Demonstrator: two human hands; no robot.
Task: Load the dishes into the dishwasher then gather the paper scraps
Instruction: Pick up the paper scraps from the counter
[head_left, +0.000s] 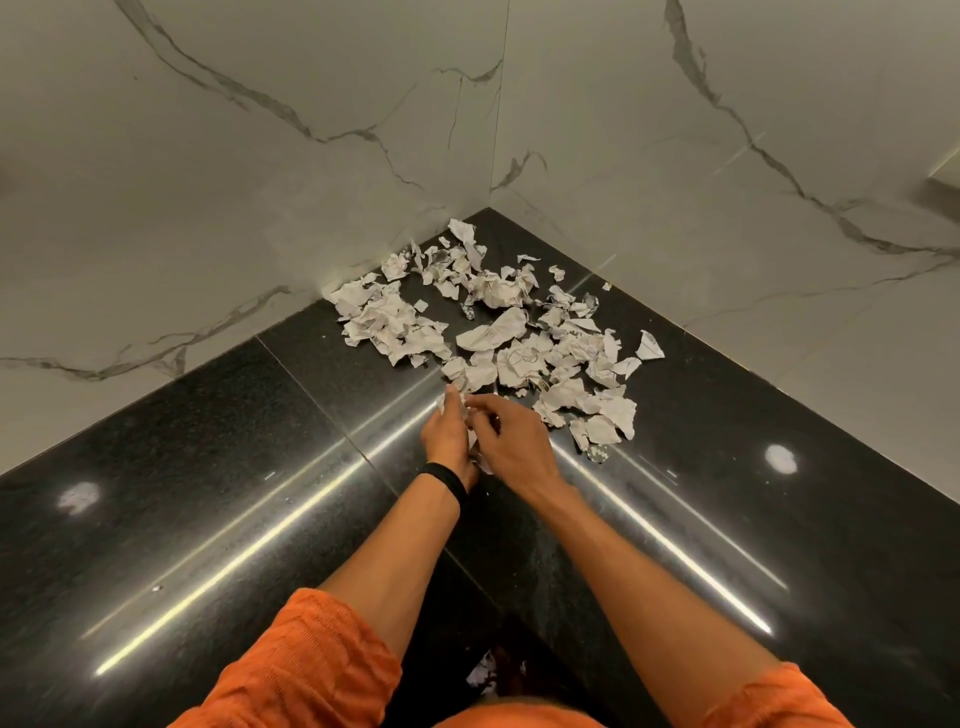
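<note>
Several torn, crumpled white paper scraps (498, 322) lie scattered on the black granite counter (208, 467), spread into the corner where two marble walls meet. My left hand (448, 434), with a black band at the wrist, holds a small bunch of scraps (471, 442) at the near edge of the pile. My right hand (511, 434) is pressed close against it, its fingertips pinching paper at the top of that bunch. The dishes and the dishwasher are out of view.
White marble walls (260, 156) close the counter on the left and right behind the pile. One stray scrap (483, 670) lies low near my body. Bright light streaks reflect on the glossy counter.
</note>
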